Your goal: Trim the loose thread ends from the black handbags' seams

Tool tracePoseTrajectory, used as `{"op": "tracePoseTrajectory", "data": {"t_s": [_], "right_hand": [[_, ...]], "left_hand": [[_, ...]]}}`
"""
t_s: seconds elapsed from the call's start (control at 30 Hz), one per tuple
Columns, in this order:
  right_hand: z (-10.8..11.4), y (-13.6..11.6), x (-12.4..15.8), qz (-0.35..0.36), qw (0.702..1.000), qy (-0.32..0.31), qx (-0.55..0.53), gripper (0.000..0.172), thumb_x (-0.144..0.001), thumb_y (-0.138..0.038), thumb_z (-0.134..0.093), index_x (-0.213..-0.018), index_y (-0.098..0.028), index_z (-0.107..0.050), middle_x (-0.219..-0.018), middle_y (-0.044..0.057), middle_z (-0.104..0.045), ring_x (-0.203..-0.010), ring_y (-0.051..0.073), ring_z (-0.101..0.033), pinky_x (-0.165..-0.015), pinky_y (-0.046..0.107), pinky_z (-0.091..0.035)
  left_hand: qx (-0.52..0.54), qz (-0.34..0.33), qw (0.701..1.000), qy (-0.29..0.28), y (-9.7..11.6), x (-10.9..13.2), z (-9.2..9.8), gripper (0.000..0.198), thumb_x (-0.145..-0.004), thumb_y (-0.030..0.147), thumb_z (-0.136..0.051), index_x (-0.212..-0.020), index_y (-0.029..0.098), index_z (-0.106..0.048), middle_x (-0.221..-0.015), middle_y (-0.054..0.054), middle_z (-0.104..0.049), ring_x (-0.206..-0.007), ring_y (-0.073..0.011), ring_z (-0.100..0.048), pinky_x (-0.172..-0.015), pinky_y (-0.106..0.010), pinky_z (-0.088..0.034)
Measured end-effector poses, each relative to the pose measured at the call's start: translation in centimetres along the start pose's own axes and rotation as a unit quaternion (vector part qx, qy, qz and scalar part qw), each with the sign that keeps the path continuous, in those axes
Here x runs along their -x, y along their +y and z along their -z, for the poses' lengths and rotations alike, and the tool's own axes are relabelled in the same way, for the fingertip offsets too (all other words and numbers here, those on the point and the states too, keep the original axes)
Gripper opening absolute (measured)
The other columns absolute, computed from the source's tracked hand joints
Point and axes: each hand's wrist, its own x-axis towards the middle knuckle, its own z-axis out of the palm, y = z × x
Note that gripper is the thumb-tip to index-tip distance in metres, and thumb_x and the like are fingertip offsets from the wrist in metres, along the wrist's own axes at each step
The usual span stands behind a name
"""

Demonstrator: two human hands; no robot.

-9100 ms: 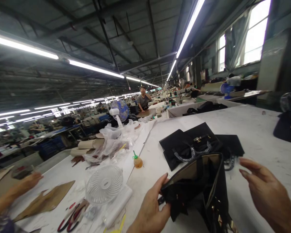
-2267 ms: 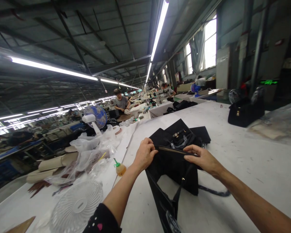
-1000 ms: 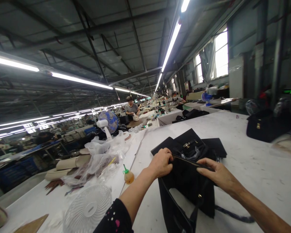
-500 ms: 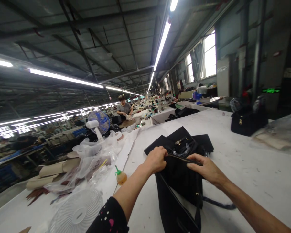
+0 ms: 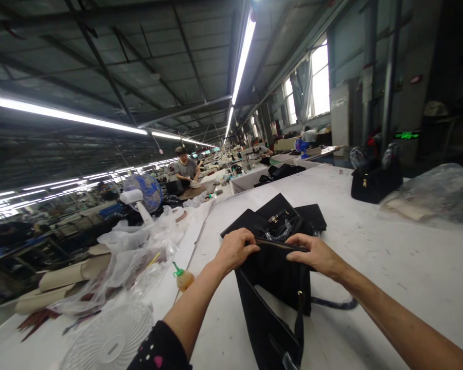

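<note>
Right of the green-nozzled bottle (image 5: 184, 280), the left hand (image 5: 236, 250) and right hand (image 5: 317, 255) firmly pinch the black bag (image 5: 275, 272); work looks partway, the wrapped handle (image 5: 334, 303) apparently attached, the bag gaping open.

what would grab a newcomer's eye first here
Probably the black bag in the lower middle, its upper edge held by the left hand and right hand. Then the green-topped bottle to the bag's left, and the white fan at the picture's lower left.
</note>
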Motion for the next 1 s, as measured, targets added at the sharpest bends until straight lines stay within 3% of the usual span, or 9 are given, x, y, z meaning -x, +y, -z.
{"op": "tracePoseTrajectory", "data": {"t_s": [0.17, 0.5, 0.73, 1.0], "right_hand": [[0.6, 0.6, -0.8, -0.008, 1.0, -0.011, -0.002, 0.032, -0.065, -0.032, -0.07, -0.092, -0.018, -0.061, -0.085, 0.0, -0.067, -0.078, 0.016, -0.061, -0.072, 0.027, -0.047], [0.7, 1.1, -1.2, 0.0, 0.999, 0.036, 0.031, 0.028, -0.069, -0.037, -0.067, -0.089, -0.018, -0.065, -0.081, 0.0, -0.067, -0.076, 0.016, -0.06, -0.072, 0.026, -0.046], [0.4, 1.0, -1.9, 0.002, 0.992, 0.066, 0.103, 0.028, -0.069, -0.043, -0.066, -0.083, -0.019, -0.069, -0.075, -0.001, -0.067, -0.071, 0.015, -0.06, -0.068, 0.026, -0.045], [0.5, 1.2, -2.4, 0.025, 0.981, 0.084, 0.175, 0.028, -0.072, -0.045, -0.061, -0.082, -0.02, -0.07, -0.081, 0.001, -0.069, -0.075, 0.017, -0.061, -0.07, 0.027, -0.045]], "left_hand": [[0.014, 0.021, 0.999, 0.026, -0.3, 0.1, -0.4, 0.007, -0.075, 0.03, -0.065, -0.072, 0.023, -0.065, -0.095, 0.004, -0.065, -0.086, -0.015, -0.059, -0.079, -0.027, -0.043], [-0.039, 0.069, 0.995, 0.064, 0.2, -0.3, -1.3, 0.015, -0.078, 0.036, -0.062, -0.072, 0.023, -0.065, -0.083, 0.002, -0.067, -0.079, -0.0164, -0.059, -0.07, -0.028, -0.04], [-0.072, 0.113, 0.99, 0.046, 1.3, -0.6, -1.1, 0.02, -0.08, 0.038, -0.06, -0.072, 0.021, -0.066, -0.081, -0.001, -0.068, -0.077, -0.0175, -0.06, -0.07, -0.028, -0.04], [-0.084, 0.126, 0.987, 0.047, 1.6, -0.8, -1.3, 0.021, -0.08, 0.039, -0.059, -0.072, 0.021, -0.067, -0.081, -0.002, -0.069, -0.078, -0.0184, -0.06, -0.07, -0.028, -0.04]]}}
